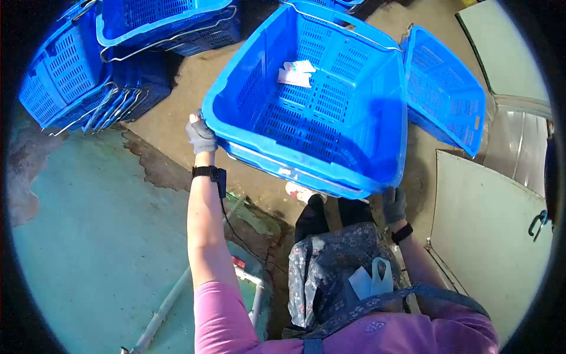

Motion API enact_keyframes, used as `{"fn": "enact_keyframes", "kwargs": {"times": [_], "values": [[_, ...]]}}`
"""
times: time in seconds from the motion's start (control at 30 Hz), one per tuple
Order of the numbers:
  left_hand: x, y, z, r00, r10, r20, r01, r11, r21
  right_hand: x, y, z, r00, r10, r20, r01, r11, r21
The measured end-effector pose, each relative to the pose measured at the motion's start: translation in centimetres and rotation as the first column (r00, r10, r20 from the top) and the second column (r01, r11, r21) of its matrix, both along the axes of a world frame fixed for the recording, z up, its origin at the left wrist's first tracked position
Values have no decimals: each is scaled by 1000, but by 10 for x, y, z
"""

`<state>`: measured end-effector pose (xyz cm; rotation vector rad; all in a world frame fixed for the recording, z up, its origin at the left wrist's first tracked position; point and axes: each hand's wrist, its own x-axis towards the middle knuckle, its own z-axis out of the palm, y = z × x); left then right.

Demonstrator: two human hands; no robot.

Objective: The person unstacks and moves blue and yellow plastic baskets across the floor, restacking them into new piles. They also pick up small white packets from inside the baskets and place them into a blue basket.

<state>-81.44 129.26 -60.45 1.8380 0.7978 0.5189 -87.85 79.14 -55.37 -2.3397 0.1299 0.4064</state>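
Note:
A large blue plastic basket with wire handles is in front of me, with slotted walls and floor. Two small white pieces lie inside it near its far left wall. My left hand, in a grey fingerless glove, is closed on the basket's near left corner. My right hand, also gloved, is at the near right corner, its fingers curled against the rim and partly hidden under it.
Nested blue baskets stand at the upper left. Another blue basket leans at the right, beside pale metal panels. White pipes run along the green floor at the lower left.

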Motion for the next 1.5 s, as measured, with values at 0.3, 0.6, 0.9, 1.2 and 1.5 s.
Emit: {"fn": "enact_keyframes", "kwargs": {"times": [0.3,0.6,0.9,1.2,1.5], "values": [[-3,-11,21,985,18,-172,-3,996,89,40,-26,2,998,-37,-58,22,971,-239],[11,-30,40,991,105,81,-73,942,-329,63,-38,4,876,-333,-349,479,520,707],[38,-19,38,999,-12,45,31,895,-445,118,-30,-11,948,-249,196,174,926,335],[35,-27,45,985,168,-49,-169,834,-526,120,2,38,905,-400,-146,424,815,395],[-111,-104,24,859,439,-263,-502,820,-273,62,13,41,862,-432,-266,475,871,124]]}}
